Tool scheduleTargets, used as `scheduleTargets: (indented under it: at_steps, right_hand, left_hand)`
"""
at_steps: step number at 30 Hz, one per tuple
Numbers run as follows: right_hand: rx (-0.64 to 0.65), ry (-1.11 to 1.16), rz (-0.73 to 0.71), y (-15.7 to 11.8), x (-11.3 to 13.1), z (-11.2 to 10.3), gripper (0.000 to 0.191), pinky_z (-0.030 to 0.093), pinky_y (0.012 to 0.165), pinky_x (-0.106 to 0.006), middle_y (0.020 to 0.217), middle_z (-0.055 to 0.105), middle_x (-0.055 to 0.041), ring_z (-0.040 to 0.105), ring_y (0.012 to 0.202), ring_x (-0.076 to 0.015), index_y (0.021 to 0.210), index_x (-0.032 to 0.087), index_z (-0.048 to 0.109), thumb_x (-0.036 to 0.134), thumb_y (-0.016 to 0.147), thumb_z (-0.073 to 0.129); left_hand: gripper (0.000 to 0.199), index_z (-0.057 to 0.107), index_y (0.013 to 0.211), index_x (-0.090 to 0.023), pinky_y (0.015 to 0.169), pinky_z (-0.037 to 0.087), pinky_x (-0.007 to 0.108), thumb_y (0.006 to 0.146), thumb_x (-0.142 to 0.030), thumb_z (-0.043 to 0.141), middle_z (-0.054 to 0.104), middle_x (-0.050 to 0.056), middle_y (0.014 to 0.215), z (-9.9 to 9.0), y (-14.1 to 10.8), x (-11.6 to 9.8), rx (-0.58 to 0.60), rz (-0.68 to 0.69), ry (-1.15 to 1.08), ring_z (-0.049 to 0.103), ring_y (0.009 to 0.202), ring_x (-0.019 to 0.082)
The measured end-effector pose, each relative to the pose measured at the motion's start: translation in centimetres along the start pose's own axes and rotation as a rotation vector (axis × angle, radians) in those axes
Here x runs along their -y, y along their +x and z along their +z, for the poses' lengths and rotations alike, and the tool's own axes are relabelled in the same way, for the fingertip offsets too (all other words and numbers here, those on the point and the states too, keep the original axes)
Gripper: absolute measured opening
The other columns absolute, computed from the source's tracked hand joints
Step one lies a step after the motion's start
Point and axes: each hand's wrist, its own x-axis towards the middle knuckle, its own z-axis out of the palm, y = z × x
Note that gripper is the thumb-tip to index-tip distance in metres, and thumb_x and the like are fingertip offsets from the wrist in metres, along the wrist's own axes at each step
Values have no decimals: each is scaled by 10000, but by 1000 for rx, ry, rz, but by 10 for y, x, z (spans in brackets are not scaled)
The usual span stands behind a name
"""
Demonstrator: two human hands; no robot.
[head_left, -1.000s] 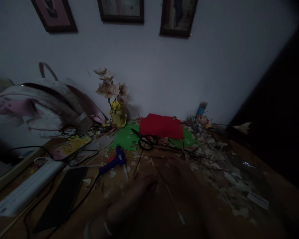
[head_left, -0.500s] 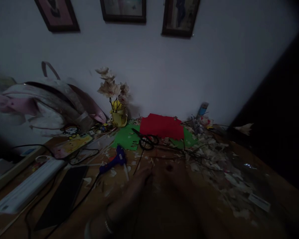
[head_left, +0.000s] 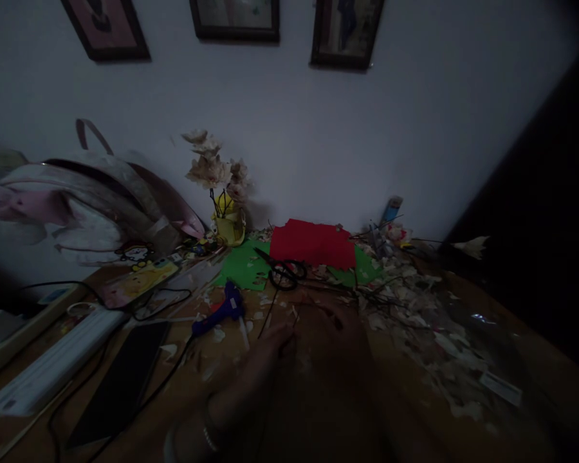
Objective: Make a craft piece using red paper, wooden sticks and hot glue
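Pinching hand: left hand (head_left: pixel 275 339), grip closed on a stem (head_left: pixel 296 316).
Stem: poking up between both hands, above the tabletop (head_left: pixel 183 392).
Right hand (head_left: pixel 342 325): fingers half-curled; too dark to tell if its grip has anything.
Glue gun (head_left: pixel 222 313): left of both hands.

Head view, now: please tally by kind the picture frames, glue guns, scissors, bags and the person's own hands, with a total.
Picture frames: 3
Glue gun: 1
Pair of scissors: 1
Bag: 1
Hands: 2 (left hand, right hand)
Total: 8
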Motion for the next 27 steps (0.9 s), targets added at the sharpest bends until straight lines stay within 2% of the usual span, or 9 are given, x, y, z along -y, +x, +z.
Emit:
scheduleTargets:
  at_steps: [4,9,14,17,22,27]
  right_hand:
    - [27,15,-77,0,1,-2,207,461,687,-267,878,701,-26,630,791,-187,894,249,679,329,811,507]
    - [6,-48,-104,-1,0,-2,191,448,711,-258,895,696,-17,619,835,-184,900,256,675,319,821,513]
    - [28,-36,-61,-1,1,-1,187,449,691,-254,864,695,-12,625,803,-180,884,266,680,329,822,515]
    - [27,-21,-88,-1,1,-1,180,453,697,-257,846,695,-11,626,783,-180,872,269,685,326,817,522]
    - [-35,-14,-47,-2,6,0,159,457,675,-262,808,694,-16,626,758,-185,844,269,693,329,785,558]
    - [8,11,1,-1,16,-4,171,458,610,-259,769,701,-30,632,722,-197,787,261,705,360,762,567]
  left_hand:
    - [255,468,632,-173,336,80,191,663,-397,584,304,-109,403,-2,2,-1,23,-24,-14,193,306,24]
    - [252,460,639,-174,332,75,188,664,-394,578,304,-109,406,-3,3,-2,26,4,-1,196,306,25]
    - [241,476,669,-167,335,72,186,675,-386,577,297,-111,417,-2,1,-4,27,-5,-28,180,318,24]
    - [235,482,696,-164,346,75,184,694,-381,572,305,-108,437,-2,0,-5,25,-1,-37,186,330,25]
    - [237,474,685,-165,360,71,186,694,-382,570,305,-104,441,-3,0,-4,23,7,-8,194,335,24]
    - [239,446,653,-176,340,66,188,695,-381,561,298,-105,432,-1,-1,-6,16,-14,-11,178,326,25]
